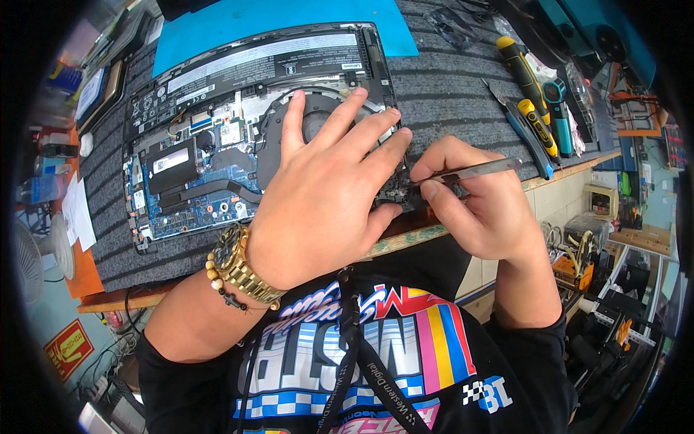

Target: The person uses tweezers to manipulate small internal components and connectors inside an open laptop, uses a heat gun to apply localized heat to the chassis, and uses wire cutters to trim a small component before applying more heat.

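Note:
An opened laptop (191, 79) lies on a grey ribbed mat (448, 79), showing its black battery (246, 69), blue circuit board (199, 206) and round fan (271, 130). My left hand (332, 177) lies spread over the fan and the laptop's right part, hiding much of them; a gold watch and beads are on its wrist. My right hand (477, 213) pinches metal tweezers (481, 168) at the laptop's front right corner, just beside my left fingers; what the tips touch is too small to tell.
A blue mat (282, 14) lies behind the laptop. Knives and screwdrivers (531, 79) lie at the right. Papers (76, 210) and stacked devices (101, 90) sit at the left, near a fan (29, 257). The wooden bench edge (401, 242) runs below my hands.

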### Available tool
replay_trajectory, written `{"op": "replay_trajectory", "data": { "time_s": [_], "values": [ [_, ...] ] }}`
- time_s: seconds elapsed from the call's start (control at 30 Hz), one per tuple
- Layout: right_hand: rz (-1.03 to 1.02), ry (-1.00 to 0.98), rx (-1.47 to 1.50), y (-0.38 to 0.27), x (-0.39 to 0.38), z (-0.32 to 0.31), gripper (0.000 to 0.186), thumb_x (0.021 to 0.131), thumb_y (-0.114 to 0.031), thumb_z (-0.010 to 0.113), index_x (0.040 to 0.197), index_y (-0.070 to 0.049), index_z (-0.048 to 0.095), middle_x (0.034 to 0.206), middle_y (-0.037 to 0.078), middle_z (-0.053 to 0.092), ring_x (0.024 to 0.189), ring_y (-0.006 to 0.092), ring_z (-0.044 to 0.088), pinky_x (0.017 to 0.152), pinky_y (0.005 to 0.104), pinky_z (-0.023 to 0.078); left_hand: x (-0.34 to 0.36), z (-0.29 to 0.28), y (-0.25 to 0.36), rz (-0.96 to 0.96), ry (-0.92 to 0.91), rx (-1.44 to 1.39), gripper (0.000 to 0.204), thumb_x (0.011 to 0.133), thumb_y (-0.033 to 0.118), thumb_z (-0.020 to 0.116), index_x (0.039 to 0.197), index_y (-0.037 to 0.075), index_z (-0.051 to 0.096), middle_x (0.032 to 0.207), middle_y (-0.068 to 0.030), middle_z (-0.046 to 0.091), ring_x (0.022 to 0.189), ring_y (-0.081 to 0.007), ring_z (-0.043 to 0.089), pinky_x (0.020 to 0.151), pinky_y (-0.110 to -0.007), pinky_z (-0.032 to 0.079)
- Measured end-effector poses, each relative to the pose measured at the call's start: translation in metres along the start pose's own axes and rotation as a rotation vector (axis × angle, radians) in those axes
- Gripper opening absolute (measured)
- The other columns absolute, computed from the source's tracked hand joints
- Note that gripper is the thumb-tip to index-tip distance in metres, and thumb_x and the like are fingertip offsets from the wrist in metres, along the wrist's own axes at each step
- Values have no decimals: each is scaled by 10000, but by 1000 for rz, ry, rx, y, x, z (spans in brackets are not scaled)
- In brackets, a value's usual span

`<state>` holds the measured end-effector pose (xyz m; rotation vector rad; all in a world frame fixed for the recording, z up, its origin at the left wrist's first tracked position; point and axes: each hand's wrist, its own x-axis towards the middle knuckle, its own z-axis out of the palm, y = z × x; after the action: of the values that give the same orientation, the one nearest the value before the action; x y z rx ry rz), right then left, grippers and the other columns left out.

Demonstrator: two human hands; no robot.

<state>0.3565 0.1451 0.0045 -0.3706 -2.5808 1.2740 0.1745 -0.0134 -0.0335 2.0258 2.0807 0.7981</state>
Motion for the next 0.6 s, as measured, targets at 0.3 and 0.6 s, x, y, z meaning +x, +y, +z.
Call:
{"op": "replay_trajectory", "data": {
  "time_s": [0.3,0.6],
  "values": [
    [-151,-64,-19,16,7,-13,162,886,66,697,1033,11,736,895,120,704,722,238,684,649,351,547,1,0,1,4,2,9,727,847,288,896,1517,93,692,1648,-113,598,1617,-418,449,1307,-757,193],
    [-57,-43,84,13,5,-17,168,869,82,751,1023,18,731,935,127,735,821,250,754,746,335,610,1,0,1,3,5,-6,718,853,300,903,1507,92,694,1642,-111,601,1616,-415,451,1307,-759,193]
  ]
}}
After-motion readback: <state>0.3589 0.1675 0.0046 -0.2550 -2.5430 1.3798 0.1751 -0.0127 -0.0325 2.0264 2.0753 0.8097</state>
